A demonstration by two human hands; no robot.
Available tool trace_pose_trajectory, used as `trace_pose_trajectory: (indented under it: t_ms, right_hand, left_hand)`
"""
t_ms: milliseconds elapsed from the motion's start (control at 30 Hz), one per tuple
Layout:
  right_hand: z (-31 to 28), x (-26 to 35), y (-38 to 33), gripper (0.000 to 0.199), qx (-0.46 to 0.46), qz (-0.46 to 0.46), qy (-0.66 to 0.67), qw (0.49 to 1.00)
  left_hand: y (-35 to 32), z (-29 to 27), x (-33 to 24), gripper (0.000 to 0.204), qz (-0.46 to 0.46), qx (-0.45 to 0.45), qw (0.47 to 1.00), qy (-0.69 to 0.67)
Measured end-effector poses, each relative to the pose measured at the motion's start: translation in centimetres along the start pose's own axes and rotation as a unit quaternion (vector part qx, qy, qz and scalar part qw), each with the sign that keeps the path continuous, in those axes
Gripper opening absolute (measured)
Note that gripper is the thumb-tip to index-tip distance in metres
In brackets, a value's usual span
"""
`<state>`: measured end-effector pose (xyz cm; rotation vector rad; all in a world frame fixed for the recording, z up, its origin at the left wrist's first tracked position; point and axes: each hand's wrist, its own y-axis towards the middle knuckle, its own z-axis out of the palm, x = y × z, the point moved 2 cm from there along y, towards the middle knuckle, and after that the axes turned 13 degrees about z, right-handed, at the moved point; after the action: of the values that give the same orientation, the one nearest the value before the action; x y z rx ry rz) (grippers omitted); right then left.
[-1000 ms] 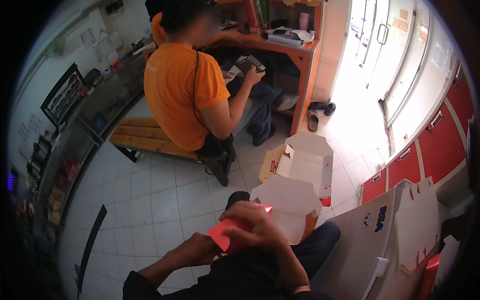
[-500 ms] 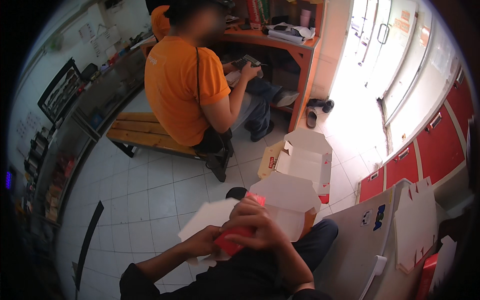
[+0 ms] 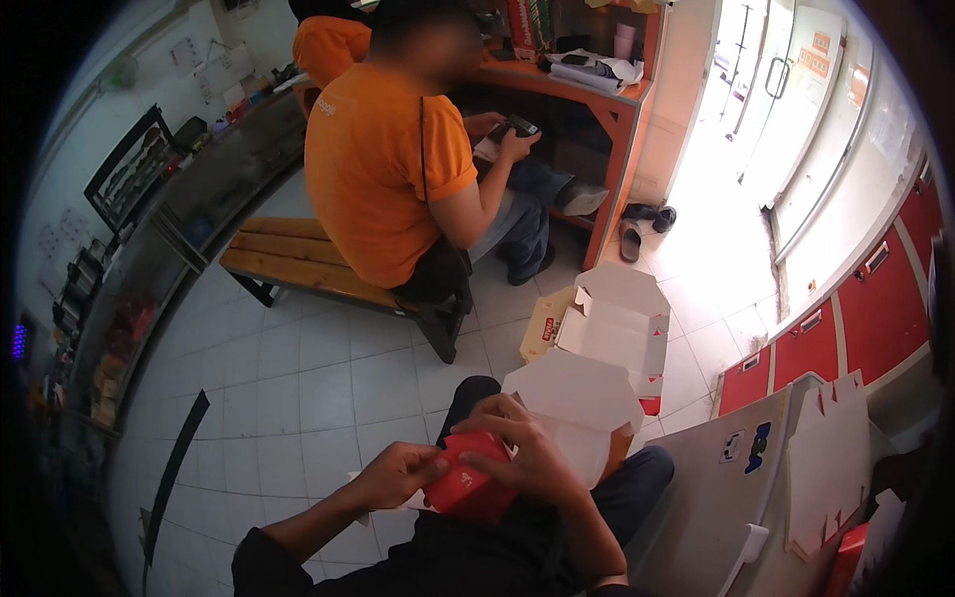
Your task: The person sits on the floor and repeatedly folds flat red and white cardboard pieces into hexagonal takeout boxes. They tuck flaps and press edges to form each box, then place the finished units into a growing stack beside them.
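Above my lap I hold a red cardboard carton (image 3: 466, 490) with a white inner side, its red printed face turned upward. My left hand (image 3: 403, 474) pinches its left edge between thumb and fingers. On the other side, my right hand (image 3: 525, 448) is closed on the carton, the thumb pressed on the red face and the fingers bent over the top edge. White flaps stick out beneath my left wrist. Just beyond my right hand stands an open white-lined carton (image 3: 569, 390), and a second open carton (image 3: 619, 320) lies behind it.
A person in an orange shirt (image 3: 383, 179) sits on a wooden bench (image 3: 298, 257), holding a phone-like device (image 3: 517, 127). An orange desk (image 3: 622, 119) stands beyond. At right are a pale cabinet (image 3: 711, 497), flat white carton blanks (image 3: 824, 468) and red lockers (image 3: 880, 298). Shoes (image 3: 632, 239) lie near the doorway.
The carton has turned: its large white panel showed at the left before, and now the red face shows. My right hand has moved off its top, and the view has shifted slightly.
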<state>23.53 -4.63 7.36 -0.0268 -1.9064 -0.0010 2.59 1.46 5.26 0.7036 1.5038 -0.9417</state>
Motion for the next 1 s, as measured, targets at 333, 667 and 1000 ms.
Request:
trace_pose_trajectory:
  t_ms: [333,667,1000]
  right_hand:
    - [0.2,0.3,0.8,0.02,0.036,-0.041,0.082,0.995]
    - [3.2,-0.3,1.3,0.029,-0.196,-0.29,0.002,0.937]
    - [3.9,-3.2,0.3,0.034,-0.275,-0.338,-0.152,0.887]
  left_hand:
    - [0.2,-0.5,-2.4,0.026,0.017,-0.036,0.998,0.044]
    - [0.1,-0.8,-0.7,0.022,0.049,0.004,0.997,-0.052]
    - [3.8,2.3,-1.7,0.032,0.282,-0.435,0.823,-0.232]
